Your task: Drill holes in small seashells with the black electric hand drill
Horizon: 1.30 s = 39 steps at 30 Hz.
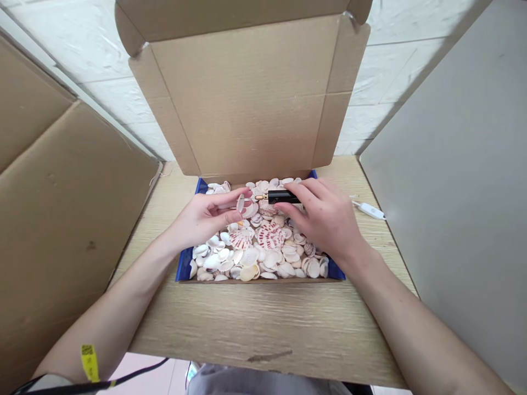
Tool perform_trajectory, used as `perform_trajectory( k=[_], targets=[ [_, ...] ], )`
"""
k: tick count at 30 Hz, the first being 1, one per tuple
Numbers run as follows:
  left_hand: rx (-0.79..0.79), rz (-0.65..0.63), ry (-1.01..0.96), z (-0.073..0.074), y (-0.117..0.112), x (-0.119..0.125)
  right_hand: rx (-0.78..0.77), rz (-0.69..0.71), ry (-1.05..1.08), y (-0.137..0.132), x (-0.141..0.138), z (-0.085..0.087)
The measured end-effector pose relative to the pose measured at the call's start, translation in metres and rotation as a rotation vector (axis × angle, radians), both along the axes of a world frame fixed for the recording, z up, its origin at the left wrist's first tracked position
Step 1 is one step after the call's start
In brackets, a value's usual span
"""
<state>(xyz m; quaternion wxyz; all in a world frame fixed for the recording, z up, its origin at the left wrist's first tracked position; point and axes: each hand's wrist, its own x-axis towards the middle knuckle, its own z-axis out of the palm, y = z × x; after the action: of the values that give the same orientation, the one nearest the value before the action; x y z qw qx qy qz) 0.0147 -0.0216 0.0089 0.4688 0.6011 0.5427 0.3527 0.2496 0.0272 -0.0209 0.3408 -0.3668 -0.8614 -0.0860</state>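
Note:
Between the thumb and fingers of my left hand [209, 214] a small pale seashell [240, 203] is held on edge. My right hand [325, 211] grips a black mini drill [284, 196], its brass chuck pointing left toward that shell. A short gap shows between the chuck and the shell; any thin bit there is too small to make out. Both hands hover over an open cardboard box [186, 264] with blue sides. Many white and cream shells [224, 255] fill it, among them two red-striped scallop shells [270, 235] near the middle.
The box's lid [247, 99] stands raised at the back, before a white brick-patterned wall [411, 49]. A white inline switch [370, 210] on a cord lies right of the box. Cardboard [74, 192] walls the left side, a grey panel [465, 181] the right. A black cable [140, 368] hangs below the wooden tabletop [247, 318].

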Motion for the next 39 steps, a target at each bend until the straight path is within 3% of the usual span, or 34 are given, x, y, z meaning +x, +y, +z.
perform_trajectory(
  k=[7,19,32,39],
  targets=[
    [0.010,0.014,0.038,0.0009,0.0003,0.0004,-0.046,0.032,-0.020,-0.0007,-0.0011,-0.0017],
    [0.007,-0.014,0.025,-0.0002,0.0007,0.0001,0.177,0.071,0.070,-0.0017,0.0017,0.0047],
    [0.053,-0.024,0.063,-0.0019,0.0002,-0.0042,-0.018,0.006,-0.015,-0.0011,-0.0018,-0.0011],
    [0.047,-0.034,0.067,-0.0026,-0.0001,-0.0024,0.093,0.040,0.018,-0.0007,0.0002,0.0027]
  ],
)
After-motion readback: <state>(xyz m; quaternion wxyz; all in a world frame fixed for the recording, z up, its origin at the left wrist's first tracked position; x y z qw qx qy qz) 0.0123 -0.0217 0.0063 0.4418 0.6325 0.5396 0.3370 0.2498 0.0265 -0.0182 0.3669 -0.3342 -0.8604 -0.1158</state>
